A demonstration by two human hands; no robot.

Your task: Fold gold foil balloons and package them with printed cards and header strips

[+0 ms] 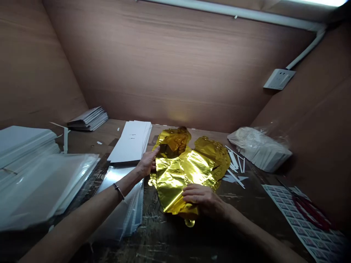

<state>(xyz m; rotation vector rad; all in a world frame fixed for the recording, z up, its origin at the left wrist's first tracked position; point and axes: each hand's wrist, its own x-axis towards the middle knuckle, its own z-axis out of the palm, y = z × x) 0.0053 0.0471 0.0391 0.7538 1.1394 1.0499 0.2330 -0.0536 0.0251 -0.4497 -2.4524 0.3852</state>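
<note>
A flat, shiny gold foil balloon (171,173) lies creased in the middle of the table, with a small round tab at its lower edge. At its left edge my left hand (147,162) is closed on the foil, thumb uppermost. My right hand (203,197) lies over the lower right part of the foil with its fingers stretched out flat; its thumb is hidden. More crumpled gold foil (215,155) spreads behind and to the right. Beside my left forearm are a stack of white cards (131,140) and a pile of clear plastic sleeves (120,204).
Clear bags (55,182) and a pile of folded white sheets (89,118) occupy the left. White strips (234,164) lie right of the foil. Farther right are a plastic-wrapped stack (260,148), a printed label sheet (296,215) and red-handled scissors (311,212). Wooden panels (170,69) enclose the table.
</note>
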